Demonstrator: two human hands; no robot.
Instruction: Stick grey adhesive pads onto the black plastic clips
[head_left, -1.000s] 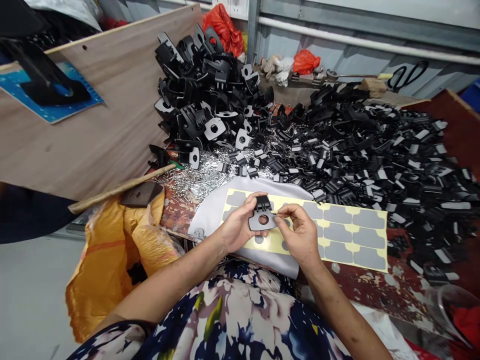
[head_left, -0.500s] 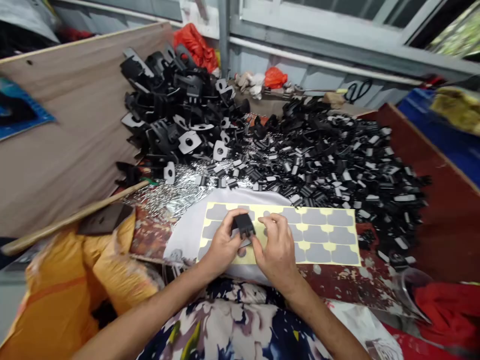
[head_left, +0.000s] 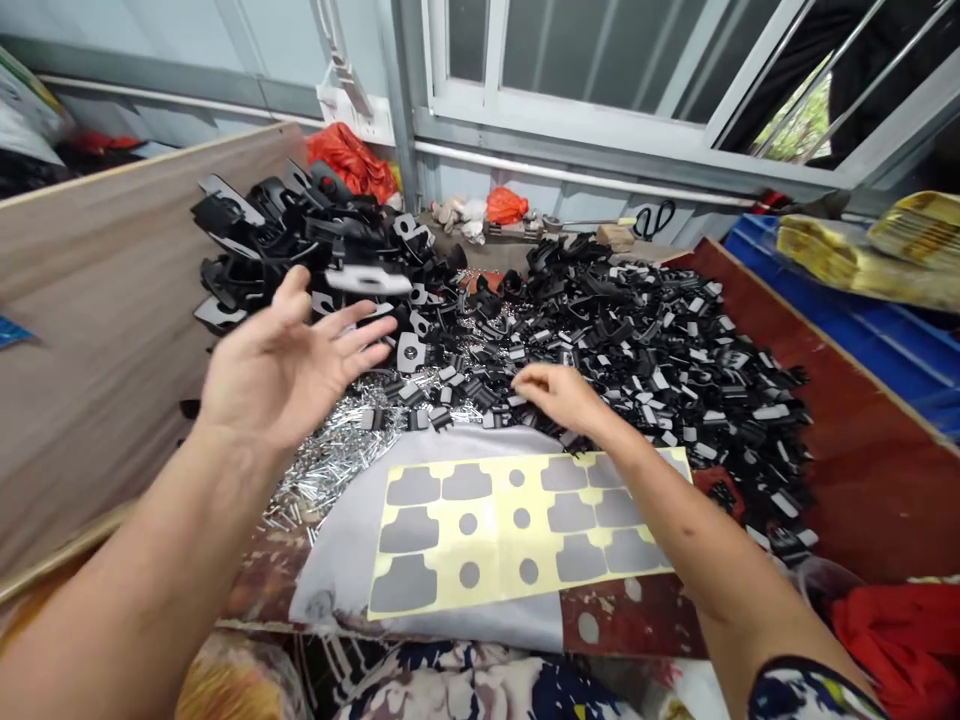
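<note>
My left hand (head_left: 281,365) is palm up with its fingers spread, holding nothing. Just beyond its fingertips, a black plastic piece with a grey pad (head_left: 369,280) appears blurred, in front of the heap of larger black plastic pieces (head_left: 262,225). My right hand (head_left: 559,395) has its fingertips pinched together at the near edge of a pile of small black plastic parts (head_left: 630,350); what they hold, if anything, is hidden. Below lies a yellow sticker sheet (head_left: 491,545) with grey die-cut stickers, its right part crossed by my right forearm. Several backing spaces on it are bare.
Loose metal pins (head_left: 330,470) are heaped left of centre. A grey cloth (head_left: 337,560) lies under the sheet. Wooden boards (head_left: 142,270) wall the left side, and a red-brown board (head_left: 847,430) the right. Scissors (head_left: 654,220) rest at the back.
Both hands have left the sticker sheet. My left hand has moved up and left and opened, no longer holding the black piece. My right hand has reached forward to the small parts.
</note>
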